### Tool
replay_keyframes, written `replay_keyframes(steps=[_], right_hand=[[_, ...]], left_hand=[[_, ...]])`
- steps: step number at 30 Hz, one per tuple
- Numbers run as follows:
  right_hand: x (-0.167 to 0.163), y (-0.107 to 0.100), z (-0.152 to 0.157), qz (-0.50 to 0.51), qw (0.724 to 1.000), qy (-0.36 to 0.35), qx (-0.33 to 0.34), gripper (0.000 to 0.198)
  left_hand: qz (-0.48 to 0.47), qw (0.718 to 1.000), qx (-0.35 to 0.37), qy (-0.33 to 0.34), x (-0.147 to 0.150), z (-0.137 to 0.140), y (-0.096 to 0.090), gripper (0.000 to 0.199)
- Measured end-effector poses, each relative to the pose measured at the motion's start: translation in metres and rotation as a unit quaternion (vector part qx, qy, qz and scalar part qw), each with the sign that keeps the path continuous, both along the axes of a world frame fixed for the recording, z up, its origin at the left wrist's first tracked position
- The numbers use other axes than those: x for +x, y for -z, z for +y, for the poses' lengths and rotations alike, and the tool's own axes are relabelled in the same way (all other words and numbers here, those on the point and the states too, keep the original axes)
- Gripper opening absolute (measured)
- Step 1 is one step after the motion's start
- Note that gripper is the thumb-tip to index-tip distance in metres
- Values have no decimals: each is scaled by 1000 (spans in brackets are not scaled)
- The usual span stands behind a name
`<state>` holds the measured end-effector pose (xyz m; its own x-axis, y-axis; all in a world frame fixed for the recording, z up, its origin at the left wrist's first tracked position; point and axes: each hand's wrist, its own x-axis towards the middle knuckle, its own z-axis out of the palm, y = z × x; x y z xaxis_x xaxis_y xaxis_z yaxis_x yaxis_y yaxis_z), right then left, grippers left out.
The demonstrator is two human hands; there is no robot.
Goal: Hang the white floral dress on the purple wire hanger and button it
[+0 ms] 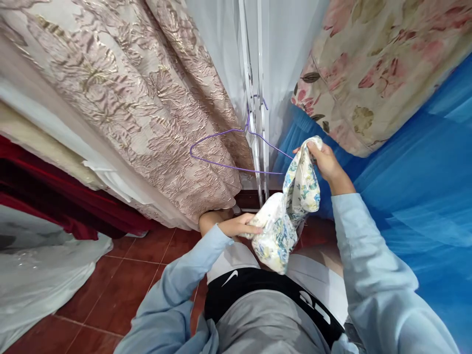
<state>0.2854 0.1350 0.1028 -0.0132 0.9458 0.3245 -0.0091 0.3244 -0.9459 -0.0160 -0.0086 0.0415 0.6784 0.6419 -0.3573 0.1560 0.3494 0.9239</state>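
Cloth printed with flowers (275,231) is hanging above white shorts (317,278); the right hand (326,160) is pinching its far end between the fingers, the left hand (239,226) is gripping its left edge. Farther off, a purple hanger (236,167) is running partly behind it; pink brocade (121,98) is hanging left, blue fabric (413,196) right.

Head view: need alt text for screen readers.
A white floral cloth is held in the right hand at its top and the left hand lower down. A purple hanger shows by white poles, its right end hidden by the cloth; textured pink fabric hangs at left, blue fabric at right.
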Motion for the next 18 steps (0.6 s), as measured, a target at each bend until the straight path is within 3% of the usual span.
replay_keyframes(steps=[4,8,12,18], right_hand=[[-27,11,13,30,994,-51,-93,57],[-36,16,12,33,994,-32,-101,53],[-33,12,7,46,996,-9,-78,49],[-43,5,-2,16,999,-27,-40,51]], left_hand=[[122,969,212,-26,-47,29,-28,19],[229,886,378,-140,-101,64,-58,7],[281,798,421,-328,-147,98,-82,19],[300,702,497,-413,-183,144,-108,24]])
